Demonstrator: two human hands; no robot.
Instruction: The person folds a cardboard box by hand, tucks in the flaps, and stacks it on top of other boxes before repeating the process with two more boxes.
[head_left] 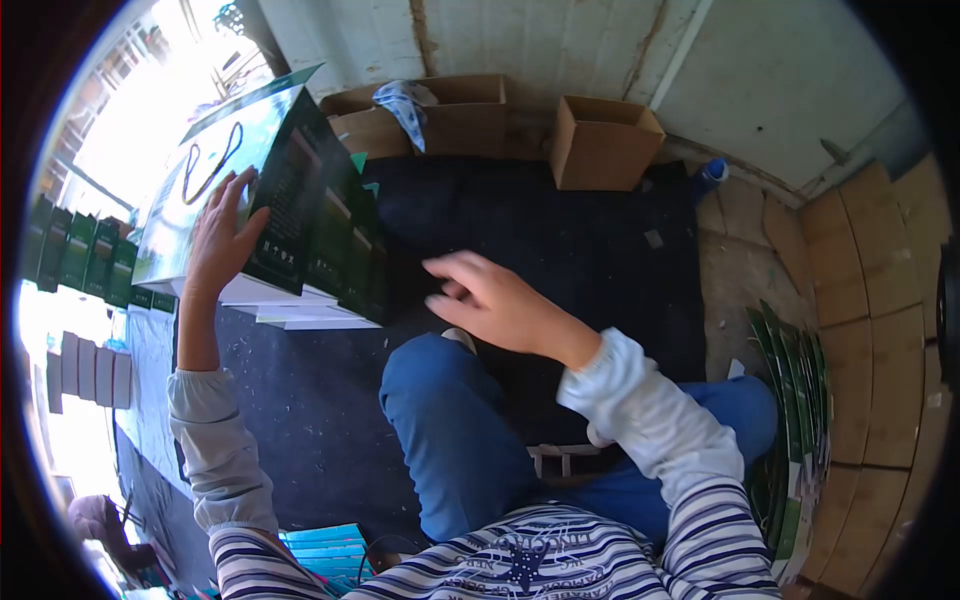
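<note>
Head view shows the left hand (222, 235) flat and open on the box (262, 180) atop the stack (300, 305), the right hand (490, 300) empty, loosely curled mid-air; steadying both box edges would serve best.

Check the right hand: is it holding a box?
No. The right hand hangs empty over the dark mat, while the left hand rests on the green box.

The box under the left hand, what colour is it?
Dark green and black, with white lettering on its side; the box shows best in the head view.
</note>
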